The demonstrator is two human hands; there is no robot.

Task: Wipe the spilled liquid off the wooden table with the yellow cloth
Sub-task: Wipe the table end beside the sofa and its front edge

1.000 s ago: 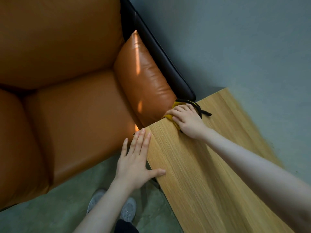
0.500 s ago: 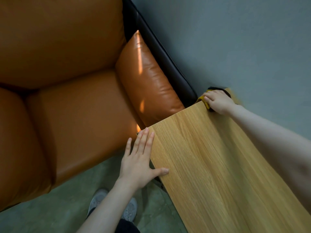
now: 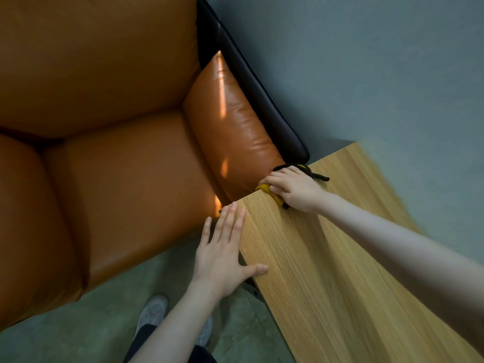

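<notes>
Yellow cloth sits bunched under the right hand at the far left corner of the table, hard against the arm cushion of the orange sofa; only a small yellow fold and some black trim or edging show around the fingers. The right hand lies over it with fingers bent down, pressing and gripping the wad onto the wood. The left hand is spread flat with straight fingers, holding nothing; its thumb rests on the table's near edge while the fingers run along the edge beside the top. As for progress, no puddle, sheen or wet streak is visible anywhere on the exposed board, so the wiping looks well advanced or near its end, though a thin film would be hard to see in this dim light and whatever lies under the cloth is hidden. What may be left is this corner and a final check of the surface. The table top is a pale, straight-grained wood-look board with a crisp square edge, matte and smooth. The sofa is glossy leather-like upholstery, plump and creased, with a dark frame behind it. The floor below is dull greenish and mottled, and a grey shoe shows there.
</notes>
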